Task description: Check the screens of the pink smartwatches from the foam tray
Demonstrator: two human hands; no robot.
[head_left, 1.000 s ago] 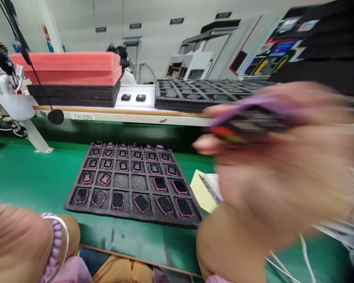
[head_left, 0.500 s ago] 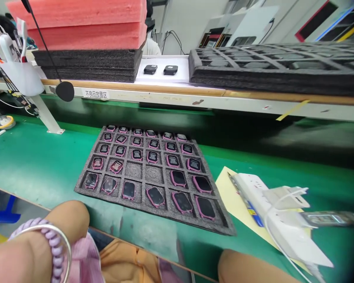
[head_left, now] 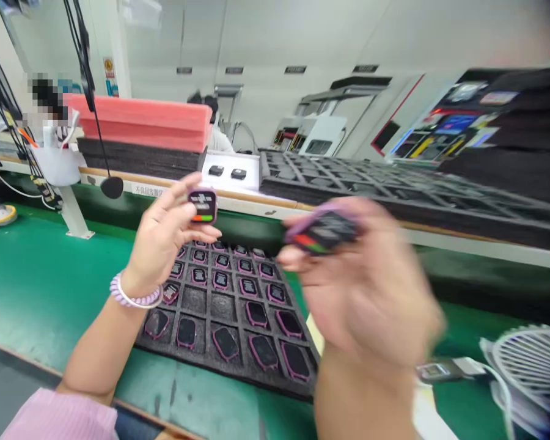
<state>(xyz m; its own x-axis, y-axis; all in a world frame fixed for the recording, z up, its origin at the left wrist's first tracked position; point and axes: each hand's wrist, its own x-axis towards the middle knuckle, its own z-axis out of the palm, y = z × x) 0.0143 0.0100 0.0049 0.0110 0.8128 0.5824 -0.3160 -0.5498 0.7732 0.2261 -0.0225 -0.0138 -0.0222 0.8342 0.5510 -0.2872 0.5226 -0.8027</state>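
My left hand is raised over the tray's far left part, its fingers closed round the edges of a purple-framed smartwatch. That watch's lit screen faces me, with pale text and a red, orange and green band. Closer to the camera, my right hand, blurred by motion, grips a second purple-framed smartwatch with a similar lit screen, held tilted. Below lies a dark grey foam tray of purple-framed watches in square pockets. Two pockets in its middle hold no watch. Some screens show text; the nearer ones are dark.
On the shelf ahead stand pink foam blocks, a white box with two black devices and a long black foam tray. A white fan-like grille sits at right on the green bench. Co-workers are partly visible behind.
Both hands have risen from low at the bench edge to above the tray, now each with a lit watch. The camera view has tilted up and shifted.
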